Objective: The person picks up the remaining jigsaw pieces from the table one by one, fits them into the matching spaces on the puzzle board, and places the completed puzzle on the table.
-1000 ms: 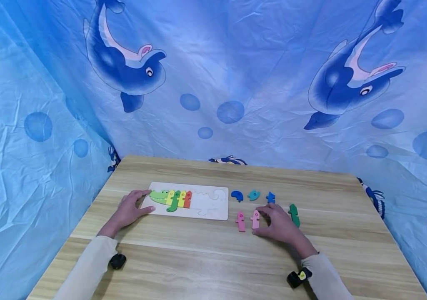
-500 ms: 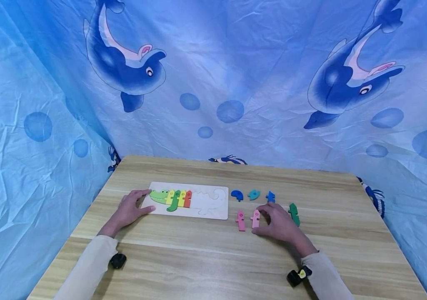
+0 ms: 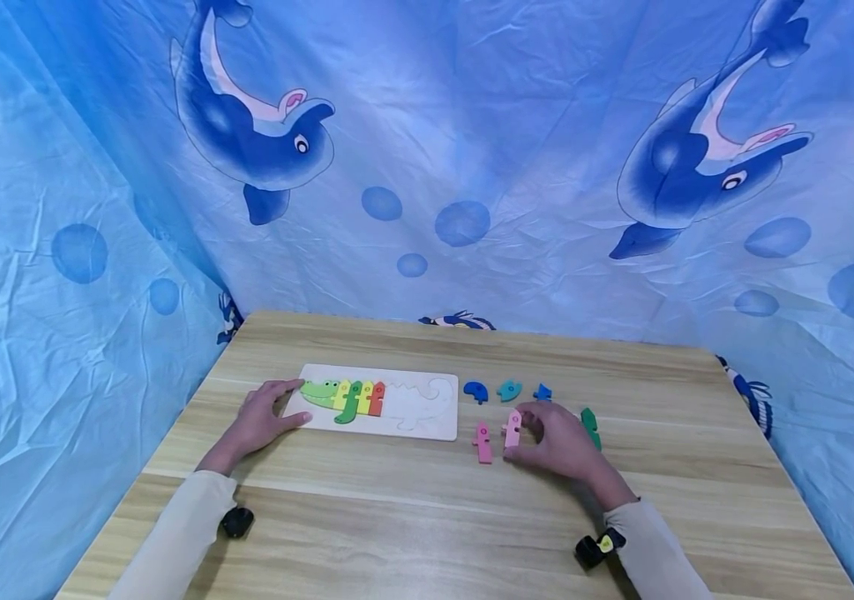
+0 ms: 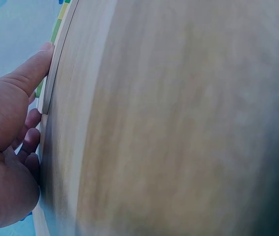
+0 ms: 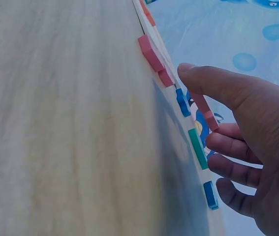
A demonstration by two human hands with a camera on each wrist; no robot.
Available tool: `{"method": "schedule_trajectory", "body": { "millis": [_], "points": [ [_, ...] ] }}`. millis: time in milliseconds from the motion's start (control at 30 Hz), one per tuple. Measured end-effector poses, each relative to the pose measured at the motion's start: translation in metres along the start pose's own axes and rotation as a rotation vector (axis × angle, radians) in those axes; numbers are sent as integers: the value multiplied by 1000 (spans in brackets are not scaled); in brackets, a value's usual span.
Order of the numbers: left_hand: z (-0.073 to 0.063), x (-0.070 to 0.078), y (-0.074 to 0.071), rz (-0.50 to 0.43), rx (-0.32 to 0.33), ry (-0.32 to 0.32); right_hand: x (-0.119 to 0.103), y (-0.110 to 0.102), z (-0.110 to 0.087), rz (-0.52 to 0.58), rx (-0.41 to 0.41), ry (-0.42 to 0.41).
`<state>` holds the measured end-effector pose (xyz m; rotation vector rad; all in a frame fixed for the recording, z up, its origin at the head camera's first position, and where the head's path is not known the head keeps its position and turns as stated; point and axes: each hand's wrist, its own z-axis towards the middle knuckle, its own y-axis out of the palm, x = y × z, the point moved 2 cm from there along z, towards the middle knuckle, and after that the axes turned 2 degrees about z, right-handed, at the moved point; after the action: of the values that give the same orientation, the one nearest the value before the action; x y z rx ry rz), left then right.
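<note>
Pinching light pink puzzle pc (image 3: 512, 432) w/ R hand (image 3: 566, 442), just above table (image 3: 397, 525)!
Holding it tilted, right of dark pink pc (image 3: 483, 445); also touching left end of croc puzzle board (image 3: 436, 427) w/ loosely spread L hand (image 3: 264, 414)

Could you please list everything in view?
table: one, light wood, foreground
backdrop: one, blue, behind table
printed dolphins: two large, blue, on backdrop
printed bubbles: several, blue, on backdrop
puzzle board: one, whitish, left of centre
crocodile head: one, green, on board's left
fitted strips: four, yellow, green, yellow, red, beside head
small pieces: three, two blue, one teal, right of board
loose strip: one, pink, left of right grip
held strip: one, light pink, in right grip
rightmost strip: one, dark green, partly behind right grip
sleeves: two, beige, bottom edge
wrist devices: two, black, beside sleeves
left grip: one, touching board's left end
right grip: one, pinching held strip
</note>
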<state>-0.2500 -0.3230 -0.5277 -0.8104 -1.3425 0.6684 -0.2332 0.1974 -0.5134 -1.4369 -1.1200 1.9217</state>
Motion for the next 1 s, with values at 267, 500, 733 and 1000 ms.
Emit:
{"method": "schedule_trajectory", "body": {
  "millis": [267,500,733,1000],
  "points": [
    [-1,2,-1,-4,-7,-6,-14,-5,8,-20,10,11],
    [0,0,-1,-6,-8,-13,-22,-5,21,-22,31,-21],
    [0,-1,0,-8,-7,-4,-32,-7,31,10,42,-67],
    [0,1,-1,-16,-9,-9,-48,-7,41,43,15,-73]
  ]
}}
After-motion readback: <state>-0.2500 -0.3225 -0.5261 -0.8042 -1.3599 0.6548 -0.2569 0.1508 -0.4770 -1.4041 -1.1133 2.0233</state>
